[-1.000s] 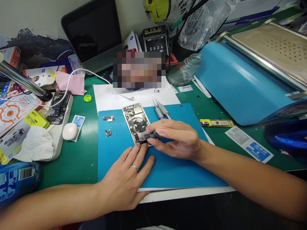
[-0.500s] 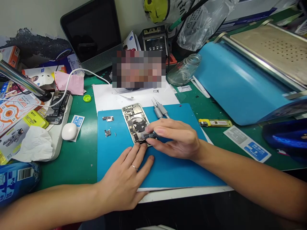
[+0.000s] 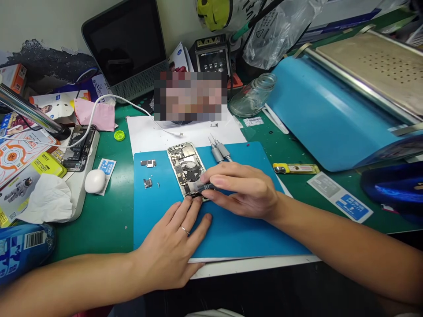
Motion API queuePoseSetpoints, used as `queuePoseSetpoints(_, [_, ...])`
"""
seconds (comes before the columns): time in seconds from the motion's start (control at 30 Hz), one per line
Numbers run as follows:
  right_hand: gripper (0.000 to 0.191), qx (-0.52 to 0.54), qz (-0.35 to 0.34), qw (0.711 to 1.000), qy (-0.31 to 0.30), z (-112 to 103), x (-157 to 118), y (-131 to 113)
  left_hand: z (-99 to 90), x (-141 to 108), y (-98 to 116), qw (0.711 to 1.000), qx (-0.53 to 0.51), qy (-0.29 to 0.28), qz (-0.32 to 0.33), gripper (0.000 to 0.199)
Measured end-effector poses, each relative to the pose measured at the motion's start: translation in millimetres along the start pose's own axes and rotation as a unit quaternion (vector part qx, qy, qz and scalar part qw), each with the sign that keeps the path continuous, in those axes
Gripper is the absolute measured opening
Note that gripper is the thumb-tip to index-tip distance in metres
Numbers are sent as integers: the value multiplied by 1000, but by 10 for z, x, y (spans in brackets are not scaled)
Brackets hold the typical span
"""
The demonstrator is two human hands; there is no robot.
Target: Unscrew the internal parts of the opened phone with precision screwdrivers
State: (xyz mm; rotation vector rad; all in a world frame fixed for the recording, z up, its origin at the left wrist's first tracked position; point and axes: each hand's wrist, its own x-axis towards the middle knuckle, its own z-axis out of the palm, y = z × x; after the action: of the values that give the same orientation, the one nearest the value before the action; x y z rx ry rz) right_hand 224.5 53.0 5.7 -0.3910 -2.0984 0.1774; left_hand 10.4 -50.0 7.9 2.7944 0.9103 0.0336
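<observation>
An opened phone (image 3: pixel 189 165) with bare inner parts lies slightly tilted on a blue mat (image 3: pixel 158 233). My left hand (image 3: pixel 172 242) rests flat on the mat with fingers spread, its fingertips against the phone's lower edge; a ring is on one finger. Above the phone's lower end, my right hand (image 3: pixel 243 189) pinches a small brush-like tool (image 3: pixel 208 187) with a dark ribbed handle. Its pale, flat tip touches the phone's inside; the exact kind is hard to make out. Two screwdrivers (image 3: pixel 220 152) lie beyond that hand. Small metal phone parts (image 3: pixel 147 182) sit left of the phone.
Left of the mat stand a white earbud case (image 3: pixel 94 181), a crumpled tissue (image 3: pixel 48 200) and another opened phone (image 3: pixel 79 149). A yellow cutter (image 3: pixel 295 168), a glass jar (image 3: pixel 253 97) and a large blue machine (image 3: pixel 324 114) are at the right. A white cable (image 3: pixel 132 105) crosses the back.
The view has shifted very slightly. Both hands, the tool and the phone keep nearly the same positions.
</observation>
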Motion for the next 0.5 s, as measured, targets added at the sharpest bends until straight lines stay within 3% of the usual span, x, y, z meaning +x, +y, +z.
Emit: queuePoseSetpoints(0.5, [36, 12, 4, 1000, 10, 22, -9, -6, -1, 6, 4, 1000, -6, -2, 0, 79])
